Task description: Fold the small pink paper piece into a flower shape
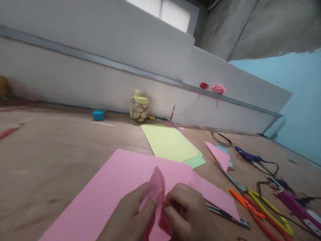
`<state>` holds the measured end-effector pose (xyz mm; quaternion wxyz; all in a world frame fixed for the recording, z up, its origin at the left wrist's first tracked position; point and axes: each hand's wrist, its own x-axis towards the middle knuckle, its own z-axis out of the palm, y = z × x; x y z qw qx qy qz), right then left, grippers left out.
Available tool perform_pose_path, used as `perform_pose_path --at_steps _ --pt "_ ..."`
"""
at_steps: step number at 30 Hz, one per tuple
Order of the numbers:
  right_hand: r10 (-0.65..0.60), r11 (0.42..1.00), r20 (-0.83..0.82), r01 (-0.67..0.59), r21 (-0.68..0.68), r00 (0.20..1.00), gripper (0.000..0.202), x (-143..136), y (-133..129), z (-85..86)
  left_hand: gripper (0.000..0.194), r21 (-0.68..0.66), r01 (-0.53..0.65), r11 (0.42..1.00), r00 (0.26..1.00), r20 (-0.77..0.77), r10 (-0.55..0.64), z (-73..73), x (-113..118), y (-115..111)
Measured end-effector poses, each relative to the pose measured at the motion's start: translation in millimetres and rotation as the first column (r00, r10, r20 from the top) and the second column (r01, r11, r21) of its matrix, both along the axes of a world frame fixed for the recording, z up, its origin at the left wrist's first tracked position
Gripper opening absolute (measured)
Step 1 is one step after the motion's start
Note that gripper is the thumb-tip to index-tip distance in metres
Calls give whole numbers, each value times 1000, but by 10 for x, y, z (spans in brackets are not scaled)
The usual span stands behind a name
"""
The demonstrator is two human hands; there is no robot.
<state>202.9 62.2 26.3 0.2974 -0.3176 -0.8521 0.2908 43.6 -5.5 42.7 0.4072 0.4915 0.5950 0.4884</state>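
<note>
Here both hands work one thin pink tissue piece (155,187), held up just above the big pink paper sheet (110,187) on the worktop (50,157): the left hand (127,217) has its fingers closed on the near edge, and the right hand (188,214) pinches the other side. The step looks like shaping or folding the tissue. Any further fold would likely call for a light, even pinch, since the tissue seems flimsy.
</note>
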Motion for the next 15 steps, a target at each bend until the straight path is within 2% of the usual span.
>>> perform_pose_path --at_steps 4,7,11,15 --pt "-10 999 -52 12 46 999 11 29 -19 45 35 15 -16 1000 1000 1 16 61 -19 -9" --pt "47 994 -91 -38 99 995 9 29 -32 11 36 -22 -41 999 999 -34 41 86 -31 -10" --pt "139 987 -166 -122 109 976 6 31 -8 -91 35 27 -64 998 997 -30 65 15 -20 -4" --pt "209 975 -213 -187 119 954 17 49 45 -164 31 84 -44 995 998 -39 48 -68 -4 6"
